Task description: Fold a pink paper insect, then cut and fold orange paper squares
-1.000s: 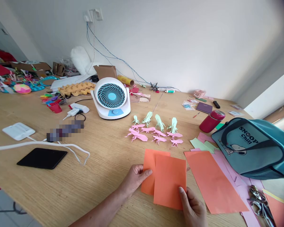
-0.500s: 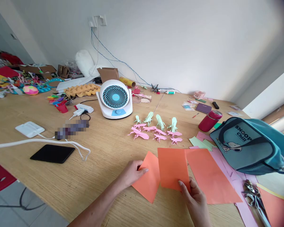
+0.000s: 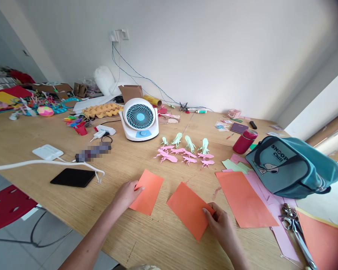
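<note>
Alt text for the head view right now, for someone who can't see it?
The left hand holds an orange sheet and the right hand a second sheet, apart, at a table. Beyond are pink figures, green figures and a fan; rightward, a larger sheet, scissors and a teal bag.

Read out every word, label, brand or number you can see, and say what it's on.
"SNOOP": on the front of the teal bag.
"Chill": on the same bag, just beneath.
Too small or blurred to read: any print on the purple booklet and the clear packet.
</note>
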Action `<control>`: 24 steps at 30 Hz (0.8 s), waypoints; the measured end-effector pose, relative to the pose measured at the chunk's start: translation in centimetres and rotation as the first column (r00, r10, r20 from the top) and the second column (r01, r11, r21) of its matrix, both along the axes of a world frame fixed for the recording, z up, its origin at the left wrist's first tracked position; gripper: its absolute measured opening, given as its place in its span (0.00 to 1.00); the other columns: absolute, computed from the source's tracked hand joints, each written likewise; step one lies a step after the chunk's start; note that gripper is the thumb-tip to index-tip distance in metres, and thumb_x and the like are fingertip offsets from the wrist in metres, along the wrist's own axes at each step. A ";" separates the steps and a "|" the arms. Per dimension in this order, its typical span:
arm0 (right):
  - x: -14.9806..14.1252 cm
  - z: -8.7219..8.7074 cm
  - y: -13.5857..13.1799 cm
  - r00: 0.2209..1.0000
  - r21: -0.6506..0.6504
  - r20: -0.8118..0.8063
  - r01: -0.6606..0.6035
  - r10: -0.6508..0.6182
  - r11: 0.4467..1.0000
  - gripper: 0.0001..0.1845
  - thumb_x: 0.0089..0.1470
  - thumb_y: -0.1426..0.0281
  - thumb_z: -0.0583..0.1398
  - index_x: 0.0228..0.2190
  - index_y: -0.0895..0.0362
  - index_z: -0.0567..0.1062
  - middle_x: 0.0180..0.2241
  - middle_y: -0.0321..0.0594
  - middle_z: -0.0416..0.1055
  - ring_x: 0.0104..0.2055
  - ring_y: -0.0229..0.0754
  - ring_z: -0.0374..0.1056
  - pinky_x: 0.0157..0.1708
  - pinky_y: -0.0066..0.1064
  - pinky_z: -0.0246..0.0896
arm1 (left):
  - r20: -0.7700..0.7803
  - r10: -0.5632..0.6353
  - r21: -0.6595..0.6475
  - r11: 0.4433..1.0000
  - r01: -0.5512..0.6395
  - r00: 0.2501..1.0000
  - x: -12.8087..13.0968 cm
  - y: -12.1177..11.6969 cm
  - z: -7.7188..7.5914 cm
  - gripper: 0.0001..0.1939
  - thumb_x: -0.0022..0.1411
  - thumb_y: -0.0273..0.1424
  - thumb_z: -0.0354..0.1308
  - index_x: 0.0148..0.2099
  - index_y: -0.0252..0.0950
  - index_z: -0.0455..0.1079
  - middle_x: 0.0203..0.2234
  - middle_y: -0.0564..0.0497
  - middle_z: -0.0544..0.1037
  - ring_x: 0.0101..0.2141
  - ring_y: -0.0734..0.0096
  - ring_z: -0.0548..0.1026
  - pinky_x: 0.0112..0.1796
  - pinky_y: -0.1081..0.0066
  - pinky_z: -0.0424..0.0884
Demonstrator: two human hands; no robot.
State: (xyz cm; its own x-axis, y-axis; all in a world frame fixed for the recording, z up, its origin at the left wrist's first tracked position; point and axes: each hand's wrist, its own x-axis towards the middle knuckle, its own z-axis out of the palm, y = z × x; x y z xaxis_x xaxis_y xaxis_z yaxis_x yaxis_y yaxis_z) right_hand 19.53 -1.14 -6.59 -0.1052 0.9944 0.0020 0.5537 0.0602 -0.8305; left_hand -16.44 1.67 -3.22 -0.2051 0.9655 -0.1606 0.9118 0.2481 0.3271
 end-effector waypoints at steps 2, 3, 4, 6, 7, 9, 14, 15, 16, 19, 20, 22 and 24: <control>0.2 0.0 0.0 0.996 0.039 0.079 0.047 -0.050 0.998 0.17 0.59 0.56 0.53 0.26 0.54 0.70 0.17 0.29 0.54 0.21 0.37 0.53 0.22 0.27 0.45 | -0.067 0.042 -0.004 0.999 -0.043 0.997 -0.4 0.1 0.1 0.14 0.65 0.38 0.51 0.31 0.35 0.67 0.26 0.47 0.75 0.32 0.62 0.74 0.29 0.71 0.56; 0.4 -0.1 0.1 0.991 0.060 0.110 0.066 -0.072 0.996 0.16 0.58 0.56 0.54 0.27 0.54 0.70 0.17 0.29 0.55 0.20 0.37 0.54 0.22 0.27 0.46 | -0.096 0.060 -0.005 0.998 -0.061 0.994 -0.5 0.1 0.2 0.14 0.65 0.38 0.51 0.34 0.35 0.69 0.28 0.45 0.76 0.34 0.59 0.75 0.29 0.71 0.58; 0.5 -0.1 0.1 0.987 0.081 0.131 0.080 -0.090 0.993 0.15 0.58 0.57 0.54 0.28 0.54 0.71 0.17 0.29 0.55 0.20 0.37 0.54 0.22 0.27 0.47 | -0.120 0.075 -0.003 0.997 -0.076 0.990 -0.5 0.1 0.3 0.14 0.66 0.38 0.50 0.36 0.34 0.70 0.30 0.43 0.77 0.36 0.58 0.76 0.30 0.70 0.60; 0.7 -0.1 0.1 0.985 0.120 0.137 0.090 -0.107 0.989 0.15 0.59 0.57 0.53 0.31 0.53 0.73 0.17 0.29 0.57 0.20 0.38 0.56 0.22 0.27 0.49 | -0.159 0.093 0.011 0.996 -0.093 0.983 -0.3 0.1 0.6 0.13 0.67 0.38 0.51 0.40 0.34 0.71 0.34 0.41 0.78 0.39 0.55 0.77 0.32 0.69 0.63; 0.7 -0.1 0.1 0.986 0.134 0.128 0.088 -0.105 0.987 0.15 0.59 0.57 0.53 0.32 0.53 0.73 0.17 0.29 0.58 0.20 0.38 0.56 0.22 0.27 0.50 | -0.174 0.099 0.025 0.995 -0.096 0.980 -0.2 0.1 0.8 0.13 0.67 0.37 0.51 0.42 0.34 0.70 0.36 0.41 0.78 0.40 0.54 0.77 0.33 0.69 0.65; 0.7 0.2 0.1 0.990 0.144 0.100 0.085 -0.100 0.986 0.15 0.60 0.57 0.53 0.33 0.52 0.74 0.17 0.30 0.59 0.20 0.38 0.57 0.22 0.27 0.51 | -0.203 0.107 0.062 0.993 -0.096 0.973 0.3 -0.1 1.2 0.13 0.67 0.36 0.51 0.47 0.33 0.69 0.42 0.39 0.76 0.43 0.53 0.75 0.38 0.66 0.68; 0.4 1.2 -0.1 0.998 0.117 0.023 0.055 -0.058 0.992 0.14 0.60 0.57 0.54 0.35 0.52 0.74 0.20 0.31 0.62 0.22 0.38 0.58 0.23 0.27 0.52 | -0.129 -0.016 0.355 0.933 0.062 0.992 2.8 -0.2 2.1 0.18 0.65 0.33 0.53 0.56 0.33 0.65 0.50 0.39 0.72 0.52 0.52 0.69 0.53 0.58 0.64; 0.3 1.3 -0.2 0.999 0.107 0.006 0.040 -0.041 0.993 0.14 0.60 0.57 0.55 0.34 0.52 0.74 0.20 0.31 0.62 0.22 0.38 0.58 0.23 0.27 0.52 | -0.042 -0.114 0.412 0.903 0.121 0.993 3.8 -0.1 2.2 0.17 0.65 0.33 0.53 0.55 0.34 0.66 0.50 0.40 0.72 0.52 0.54 0.69 0.55 0.58 0.63; 0.3 1.3 -0.2 1.000 0.093 -0.011 0.026 -0.025 0.995 0.15 0.60 0.56 0.55 0.33 0.52 0.75 0.20 0.31 0.62 0.22 0.38 0.57 0.22 0.27 0.51 | 0.069 -0.224 0.434 0.884 0.173 0.972 4.8 0.0 2.2 0.16 0.66 0.33 0.53 0.54 0.36 0.67 0.49 0.42 0.73 0.52 0.57 0.69 0.55 0.60 0.64; 0.2 1.3 -0.3 0.998 0.038 -0.068 -0.006 0.009 0.999 0.16 0.59 0.54 0.56 0.30 0.53 0.75 0.19 0.30 0.59 0.21 0.37 0.54 0.22 0.27 0.48 | 0.463 -0.348 0.371 0.911 0.178 0.815 8.2 0.6 2.4 0.17 0.67 0.40 0.52 0.53 0.37 0.66 0.48 0.43 0.75 0.49 0.62 0.73 0.50 0.65 0.68; 0.2 1.2 -0.4 0.996 0.023 -0.088 -0.007 0.009 1.000 0.17 0.59 0.54 0.57 0.29 0.53 0.75 0.19 0.30 0.58 0.22 0.36 0.53 0.22 0.27 0.47 | 0.586 -0.333 0.313 0.934 0.173 0.739 9.3 0.8 2.4 0.19 0.68 0.42 0.51 0.54 0.37 0.65 0.47 0.44 0.75 0.47 0.64 0.74 0.46 0.68 0.70; 0.3 1.1 -0.4 0.992 0.009 -0.123 0.013 -0.011 1.000 0.18 0.59 0.54 0.57 0.28 0.54 0.74 0.20 0.31 0.58 0.22 0.36 0.52 0.23 0.27 0.46 | 0.735 -0.318 0.241 0.948 0.206 0.599 11.1 1.2 2.2 0.21 0.66 0.45 0.53 0.54 0.36 0.67 0.42 0.46 0.77 0.43 0.66 0.75 0.43 0.70 0.70; 0.4 0.9 -0.3 0.988 0.007 -0.147 0.039 -0.038 0.999 0.19 0.58 0.53 0.58 0.27 0.54 0.74 0.20 0.31 0.59 0.23 0.36 0.52 0.23 0.27 0.47 | 0.837 -0.294 0.202 0.950 0.238 0.461 12.4 1.5 1.7 0.20 0.63 0.46 0.56 0.48 0.35 0.69 0.36 0.49 0.76 0.37 0.69 0.74 0.37 0.73 0.68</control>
